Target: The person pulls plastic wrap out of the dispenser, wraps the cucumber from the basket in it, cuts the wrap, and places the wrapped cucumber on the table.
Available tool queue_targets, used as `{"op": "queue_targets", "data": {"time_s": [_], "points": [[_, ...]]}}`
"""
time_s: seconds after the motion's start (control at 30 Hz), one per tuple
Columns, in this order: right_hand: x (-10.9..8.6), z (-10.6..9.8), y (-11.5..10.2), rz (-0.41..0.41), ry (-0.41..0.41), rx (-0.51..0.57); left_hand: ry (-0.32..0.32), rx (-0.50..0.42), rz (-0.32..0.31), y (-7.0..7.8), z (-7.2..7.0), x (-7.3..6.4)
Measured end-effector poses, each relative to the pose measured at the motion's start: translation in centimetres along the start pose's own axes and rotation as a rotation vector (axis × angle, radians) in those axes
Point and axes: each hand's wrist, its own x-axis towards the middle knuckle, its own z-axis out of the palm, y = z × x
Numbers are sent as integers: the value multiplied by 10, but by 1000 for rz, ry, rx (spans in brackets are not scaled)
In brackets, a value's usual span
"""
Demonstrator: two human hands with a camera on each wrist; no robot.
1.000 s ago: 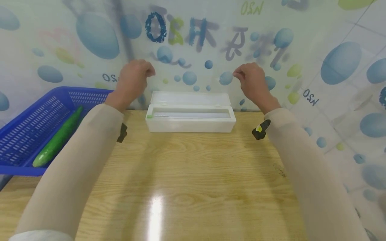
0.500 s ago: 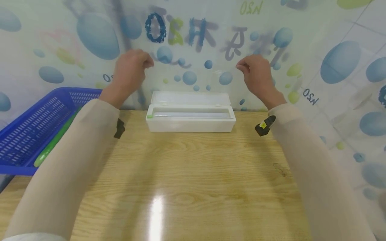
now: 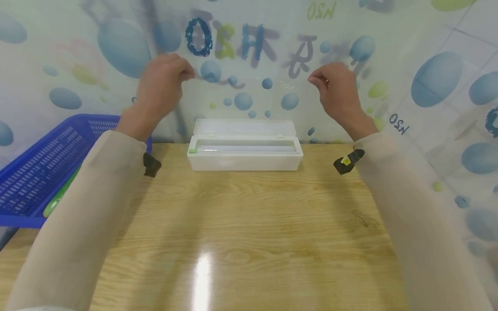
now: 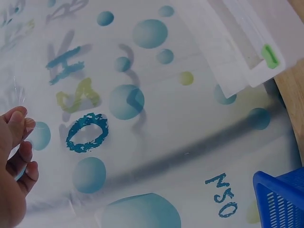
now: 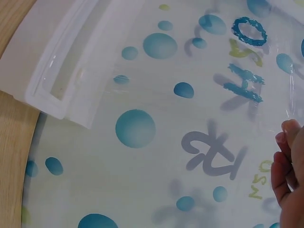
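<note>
Both hands are raised in front of the patterned backdrop, above and to either side of a white cling film box (image 3: pixel 245 162). A transparent sheet of cling film (image 4: pixel 20 91) shows as thin glints by the fingertips in both wrist views. My left hand (image 3: pixel 161 84) pinches one end between thumb and fingers. On the other side, my right hand (image 3: pixel 338 88) pinches the opposite end, where a bright fold of film (image 5: pixel 291 90) rises. Most of the sheet is too clear to make out. The box lid (image 3: pixel 245 127) stands up, and a pale roll (image 3: pixel 245 148) lies inside.
A blue plastic basket (image 3: pixel 35 151) sits at the left; a cucumber (image 3: pixel 58 198) in it is mostly hidden behind the left sleeve. The wooden table (image 3: pixel 249 224) runs back to the bubble-patterned wall covering (image 3: pixel 249 56). A green slider (image 3: pixel 192 150) marks the box's left end.
Both hands have risen and drawn apart, the left one leftward and the right one rightward, still pinching the film. The left sleeve now covers more of the cucumber. The box stays put.
</note>
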Motion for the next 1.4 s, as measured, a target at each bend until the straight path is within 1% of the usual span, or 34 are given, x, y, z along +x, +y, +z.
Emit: {"op": "queue_targets", "data": {"time_s": [0.2,0.23,0.27,0.37,0.5,0.57,0.63,0.7,0.73,0.9,0.97,1.07,1.13,1.27,1.37,1.4], "points": [[-4,-8,-6,-40,32,-10,10,15,-1,4,-9,-6],[-5,-9,-7,-45,35,-9,23,18,13,5,-10,-8],[-6,-11,-7,-52,39,-10,39,19,30,6,-11,-10],[-13,-15,-9,-79,64,-4,121,14,125,6,-13,-18],[-28,-19,-9,-183,132,15,209,0,237,8,-15,-32],[-37,-23,-11,-237,154,25,242,-3,286,9,-15,-39],[-46,-27,-13,-276,155,33,284,-11,344,10,-14,-47],[-55,-31,-15,-305,144,40,309,-26,383,10,-13,-57],[-60,-33,-17,-318,133,40,315,-34,389,11,-12,-62],[-85,-41,-24,-376,79,62,299,-77,388,21,-11,-92],[-97,-43,-26,-401,59,71,306,-105,406,24,-9,-105],[-113,-43,-30,-442,30,89,315,-142,450,25,-3,-126],[-124,-42,-33,-471,14,106,299,-161,479,25,1,-140],[-148,-36,-36,-508,-26,143,232,-177,534,24,7,-166],[-167,-29,-35,-529,-54,166,137,-162,574,23,13,-185],[-173,-26,-35,-536,-63,174,96,-150,585,23,15,-191]]}}
